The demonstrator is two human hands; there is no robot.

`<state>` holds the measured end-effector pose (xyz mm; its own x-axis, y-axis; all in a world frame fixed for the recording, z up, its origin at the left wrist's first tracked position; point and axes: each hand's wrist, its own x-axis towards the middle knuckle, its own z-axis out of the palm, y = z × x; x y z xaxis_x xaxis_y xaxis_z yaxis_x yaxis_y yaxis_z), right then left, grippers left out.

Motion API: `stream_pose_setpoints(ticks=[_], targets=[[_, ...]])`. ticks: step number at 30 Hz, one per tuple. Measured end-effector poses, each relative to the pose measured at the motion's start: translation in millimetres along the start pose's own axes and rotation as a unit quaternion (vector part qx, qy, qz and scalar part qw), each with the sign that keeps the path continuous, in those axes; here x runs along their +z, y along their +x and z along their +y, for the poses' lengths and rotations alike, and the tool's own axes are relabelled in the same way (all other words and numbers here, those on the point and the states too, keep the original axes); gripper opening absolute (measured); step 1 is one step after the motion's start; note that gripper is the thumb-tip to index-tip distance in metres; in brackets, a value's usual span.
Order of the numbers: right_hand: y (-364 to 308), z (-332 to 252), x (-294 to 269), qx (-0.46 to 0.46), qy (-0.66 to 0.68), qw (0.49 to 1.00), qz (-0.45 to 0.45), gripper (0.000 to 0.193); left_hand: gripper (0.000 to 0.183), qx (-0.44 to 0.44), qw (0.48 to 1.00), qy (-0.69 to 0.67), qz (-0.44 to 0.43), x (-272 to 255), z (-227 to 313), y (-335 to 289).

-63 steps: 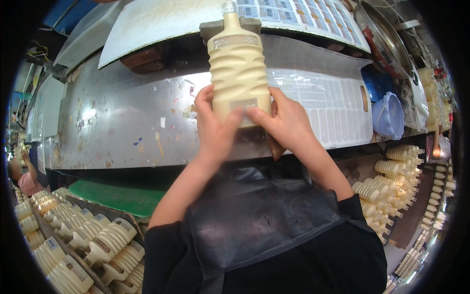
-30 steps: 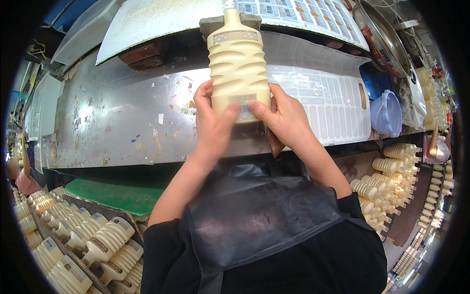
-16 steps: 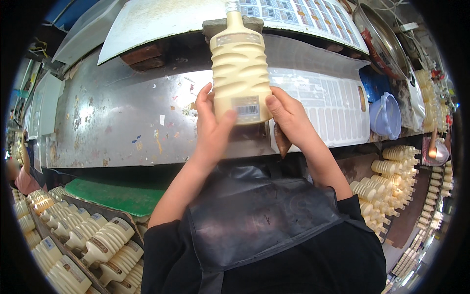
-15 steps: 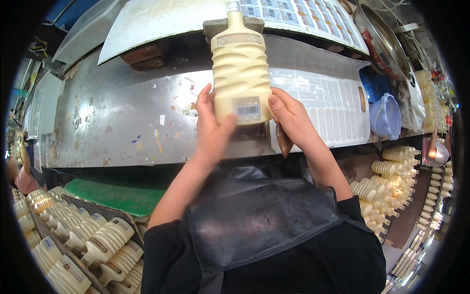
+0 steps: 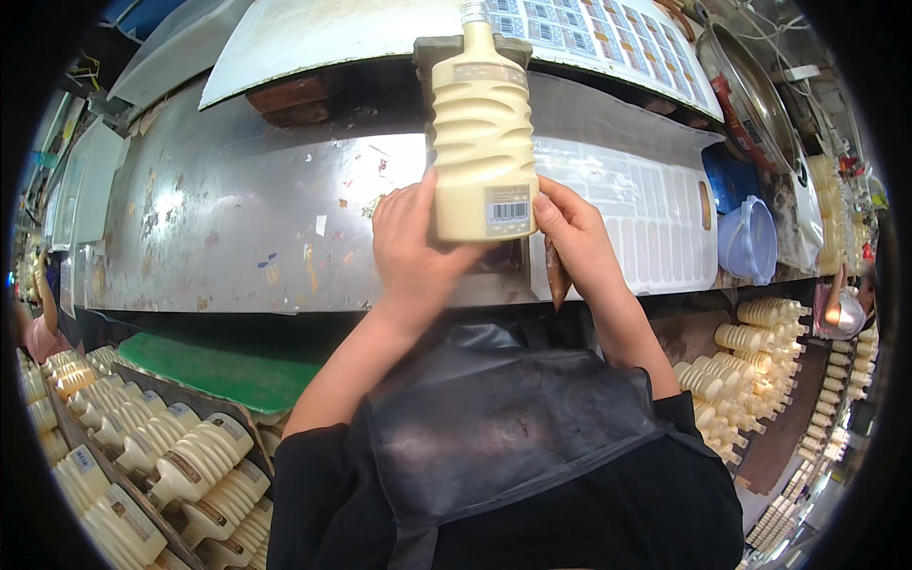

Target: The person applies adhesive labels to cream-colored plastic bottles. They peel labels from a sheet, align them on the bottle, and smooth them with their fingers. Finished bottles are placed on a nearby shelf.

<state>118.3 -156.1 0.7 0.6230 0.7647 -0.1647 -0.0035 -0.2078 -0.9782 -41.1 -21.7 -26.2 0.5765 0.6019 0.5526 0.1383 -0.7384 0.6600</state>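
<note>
- My left hand [image 5: 413,252] is wrapped around the lower left side of a cream-coloured ribbed plastic bottle [image 5: 482,142], thumb up along its side; I read that grip as steadying the bottle so it stands straight.
- My right hand [image 5: 575,242] presses the bottle's lower right edge with its fingers closed against it, just beside the small white barcode sticker [image 5: 506,204] on the base. The grip from both sides keeps that sticker facing me.
- The bottle is held upright over the scuffed grey metal work surface [image 5: 237,228], its neck up against a dark block-shaped fitting [image 5: 442,47] at the top; whether it is seated in that fitting I cannot tell.
- A white sheet of peeled label backing [image 5: 655,218] lies just right of my right hand, near enough to reach.
- A pale blue plastic tub [image 5: 750,242] sits further right at the bench edge.
- Rows of similar cream bottles lie on their sides in the left crate [image 5: 152,456] and the right stack [image 5: 760,361], well apart from my hands.
- A black apron [image 5: 494,427] covers my front.
</note>
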Motion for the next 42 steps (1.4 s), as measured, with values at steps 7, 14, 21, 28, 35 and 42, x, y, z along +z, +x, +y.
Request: stream_pose_setpoints(ticks=[7, 14, 21, 28, 35, 42], targets=[[-7.3, -16.4, -8.5, 0.086, 0.034, 0.995, -0.042, 0.043, 0.082, -0.003, 1.000, 0.002, -0.004, 0.5, -1.9, -1.6], [-17.0, -19.7, -15.5, 0.002, 0.001, 0.998, -0.056, 0.049, 0.082, -0.156, 0.966, -0.188, -0.082, -3.0, -13.6, -10.4], [-16.6, -18.6, -14.8, -0.006, 0.004, 0.999, -0.054, 0.054, 0.085, -0.180, 0.961, -0.169, -0.124, -10.2, -7.9, -5.2], [-15.0, -24.7, -12.0, 0.048, -0.030, 0.998, -0.023, 0.054, 0.082, -0.163, 0.968, -0.170, -0.087, -8.8, 19.9, -2.2], [-4.9, -24.5, 1.0, 0.002, -0.223, 0.975, 0.010, 0.074, 0.060, -0.199, 0.958, -0.203, -0.027, 14.6, 4.5, 4.4], [-3.9, -22.9, 1.2, 0.004, -0.211, 0.977, 0.015, 0.065, 0.066, -0.233, 0.928, -0.288, -0.026, 14.8, 1.6, 3.3]])
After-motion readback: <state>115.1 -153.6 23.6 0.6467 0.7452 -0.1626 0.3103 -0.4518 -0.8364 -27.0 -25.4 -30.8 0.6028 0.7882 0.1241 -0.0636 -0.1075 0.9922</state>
